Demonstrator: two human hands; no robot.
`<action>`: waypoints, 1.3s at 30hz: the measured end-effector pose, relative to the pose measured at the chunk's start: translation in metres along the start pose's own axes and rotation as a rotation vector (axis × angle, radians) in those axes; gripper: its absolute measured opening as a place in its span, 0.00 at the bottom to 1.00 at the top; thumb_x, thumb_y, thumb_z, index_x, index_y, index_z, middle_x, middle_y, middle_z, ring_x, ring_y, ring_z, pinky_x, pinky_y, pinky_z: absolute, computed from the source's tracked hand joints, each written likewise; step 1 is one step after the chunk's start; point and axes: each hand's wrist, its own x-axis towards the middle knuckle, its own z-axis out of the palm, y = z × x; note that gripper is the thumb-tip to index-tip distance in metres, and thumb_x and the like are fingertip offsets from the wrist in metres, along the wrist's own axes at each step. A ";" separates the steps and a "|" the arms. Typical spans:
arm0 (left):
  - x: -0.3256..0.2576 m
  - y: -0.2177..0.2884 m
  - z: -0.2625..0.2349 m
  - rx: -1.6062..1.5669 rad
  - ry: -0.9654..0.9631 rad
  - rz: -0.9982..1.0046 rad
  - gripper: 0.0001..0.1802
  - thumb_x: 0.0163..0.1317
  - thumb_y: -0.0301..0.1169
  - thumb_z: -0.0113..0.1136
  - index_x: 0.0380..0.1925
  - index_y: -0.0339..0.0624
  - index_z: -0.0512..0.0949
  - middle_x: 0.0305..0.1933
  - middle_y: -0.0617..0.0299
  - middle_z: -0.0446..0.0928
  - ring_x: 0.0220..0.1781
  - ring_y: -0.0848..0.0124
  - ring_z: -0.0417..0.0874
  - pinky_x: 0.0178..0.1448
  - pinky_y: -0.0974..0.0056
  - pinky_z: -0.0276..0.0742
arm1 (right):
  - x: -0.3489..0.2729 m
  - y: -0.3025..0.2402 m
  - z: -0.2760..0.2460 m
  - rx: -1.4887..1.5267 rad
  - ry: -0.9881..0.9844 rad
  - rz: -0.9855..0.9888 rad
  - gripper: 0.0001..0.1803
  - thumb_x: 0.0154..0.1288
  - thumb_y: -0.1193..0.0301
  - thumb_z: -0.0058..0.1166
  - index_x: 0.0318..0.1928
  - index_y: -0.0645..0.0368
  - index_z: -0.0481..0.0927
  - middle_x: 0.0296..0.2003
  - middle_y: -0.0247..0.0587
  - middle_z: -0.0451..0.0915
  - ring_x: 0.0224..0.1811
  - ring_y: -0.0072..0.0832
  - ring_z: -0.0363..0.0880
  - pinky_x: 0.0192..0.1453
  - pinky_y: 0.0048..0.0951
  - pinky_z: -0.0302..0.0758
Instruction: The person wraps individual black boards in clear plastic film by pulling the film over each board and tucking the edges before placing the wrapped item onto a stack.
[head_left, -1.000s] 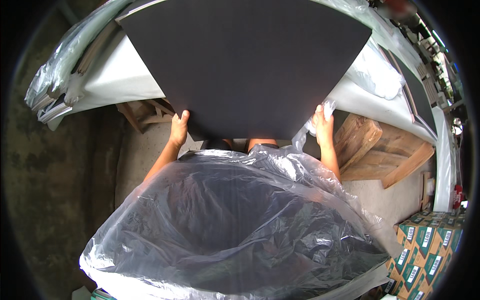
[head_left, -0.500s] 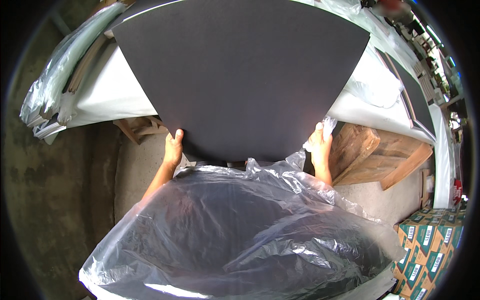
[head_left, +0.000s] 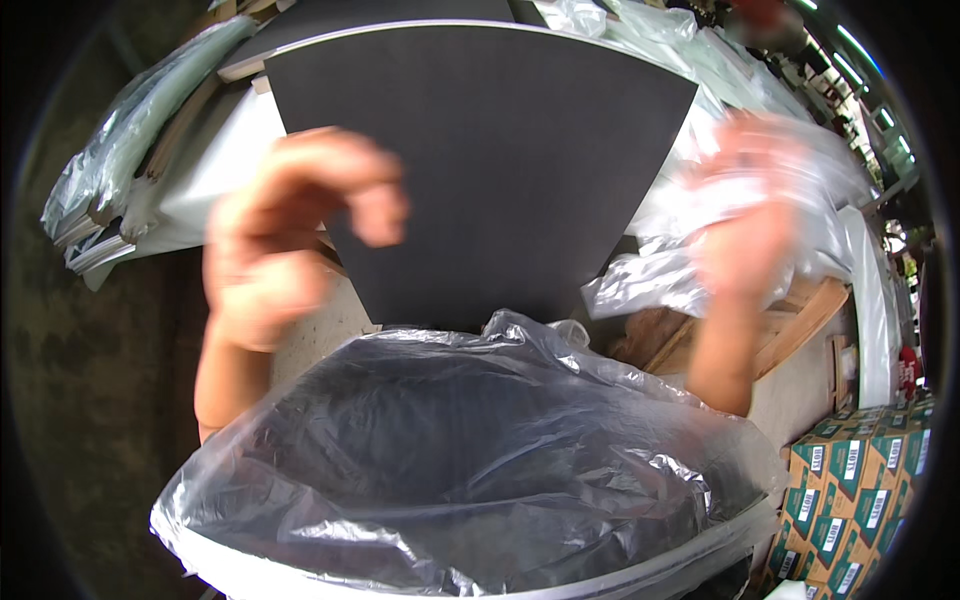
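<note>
A large black panel (head_left: 480, 150) with a pale far edge leans over the worktable, its near end tilted down toward me. Closer to me, clear plastic film (head_left: 450, 440) lies wrinkled over a dark surface; whether that belongs to the same panel I cannot tell. My left hand (head_left: 290, 230), smeared by motion, is raised above the panel's left edge with thumb and curled fingers apart, holding nothing. Off the panel's right edge, my right hand (head_left: 745, 220) is also blurred and appears closed on bunched clear plastic film (head_left: 650, 282), though its fingers are hard to make out.
Plastic-wrapped flat boards (head_left: 150, 130) are stacked at the far left of the white-covered table (head_left: 185, 205). A wooden stand (head_left: 800, 325) is at the right, above a pile of green and tan cartons (head_left: 840, 500). A bare wall (head_left: 110, 400) runs down the left.
Both hands have let go of the panel's near edges and risen outward. Plastic film beside the right hand has been drawn up and to the right. The panel's far edge appears lower in view.
</note>
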 end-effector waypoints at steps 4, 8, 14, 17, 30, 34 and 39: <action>-0.010 -0.033 0.050 0.168 -0.063 -0.229 0.25 0.51 0.43 0.63 0.42 0.39 0.69 0.38 0.67 0.68 0.37 0.76 0.69 0.41 0.70 0.66 | -0.067 0.059 0.099 0.533 -0.635 0.538 0.30 0.68 0.53 0.28 0.63 0.57 0.51 0.65 0.46 0.49 0.66 0.37 0.50 0.66 0.43 0.52; -0.019 -0.058 0.058 -0.347 0.199 -0.485 0.09 0.63 0.33 0.50 0.31 0.38 0.73 0.26 0.70 0.72 0.29 0.81 0.72 0.36 0.74 0.69 | -0.077 0.068 0.084 0.545 -0.563 0.563 0.30 0.68 0.59 0.33 0.63 0.65 0.50 0.62 0.45 0.55 0.63 0.32 0.56 0.65 0.35 0.54; -0.024 -0.062 0.071 -0.306 0.383 -0.466 0.08 0.61 0.32 0.53 0.31 0.38 0.73 0.26 0.70 0.72 0.29 0.83 0.70 0.34 0.76 0.67 | -0.091 0.091 0.078 0.489 -0.285 0.687 0.16 0.62 0.72 0.49 0.49 0.65 0.70 0.41 0.37 0.75 0.44 0.23 0.73 0.50 0.25 0.69; -0.032 -0.067 0.049 -0.184 0.120 -0.599 0.09 0.61 0.32 0.53 0.30 0.37 0.73 0.23 0.71 0.71 0.24 0.85 0.67 0.27 0.78 0.61 | -0.091 0.092 0.074 0.394 -0.217 0.621 0.11 0.58 0.74 0.54 0.41 0.63 0.73 0.30 0.33 0.76 0.32 0.18 0.73 0.36 0.18 0.70; -0.034 -0.069 0.056 -0.279 0.142 -0.550 0.06 0.59 0.27 0.54 0.26 0.38 0.73 0.31 0.65 0.76 0.33 0.83 0.72 0.35 0.77 0.68 | -0.102 0.087 0.086 0.318 -0.139 0.625 0.08 0.58 0.69 0.56 0.35 0.59 0.75 0.27 0.26 0.73 0.25 0.11 0.68 0.26 0.14 0.64; -0.035 -0.074 0.058 -0.335 0.180 -0.384 0.06 0.53 0.20 0.59 0.24 0.40 0.71 0.25 0.70 0.69 0.28 0.85 0.66 0.32 0.78 0.64 | -0.101 0.093 0.074 0.336 -0.214 0.610 0.08 0.57 0.71 0.57 0.35 0.59 0.75 0.28 0.27 0.73 0.26 0.10 0.69 0.27 0.13 0.65; -0.036 -0.077 0.052 0.006 0.107 -0.424 0.04 0.56 0.24 0.58 0.27 0.37 0.73 0.23 0.71 0.67 0.24 0.83 0.61 0.30 0.78 0.60 | -0.102 0.095 0.076 0.238 -0.179 0.570 0.07 0.56 0.70 0.58 0.33 0.58 0.75 0.26 0.25 0.71 0.24 0.10 0.66 0.24 0.13 0.62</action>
